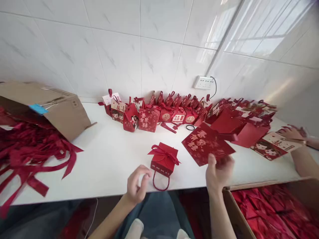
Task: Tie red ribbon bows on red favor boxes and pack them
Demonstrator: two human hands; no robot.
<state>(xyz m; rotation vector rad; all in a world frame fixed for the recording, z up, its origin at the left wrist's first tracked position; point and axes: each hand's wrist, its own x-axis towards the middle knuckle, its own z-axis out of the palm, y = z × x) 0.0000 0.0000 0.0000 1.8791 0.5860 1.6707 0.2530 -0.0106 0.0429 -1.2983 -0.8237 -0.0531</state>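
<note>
- our left hand [138, 184] hovers at the table's front edge, fingers loosely curled and empty, just left of the small red box.
- our right hand [219, 171] grips the red card [205, 143] by its lower edge, thumb on top; gold characters face us.
- at far left we see dark red ribbons [37, 149] heaped in front of a cardboard box [66, 114] bearing a blue strip.
- along the wall we have a row of little red gift boxes [165, 114].
- before us the small red box [164, 159] sits on the white table [107, 156], bow on top, its cord loop toward us.
- behind the card's left corner lies a black ring [190, 127].
- at right we see another person's hand [292, 133] near a card with cartoon figures [270, 147]; we cannot tell its grip.
- at lower right, an open carton [240, 214] holds red pieces.
</note>
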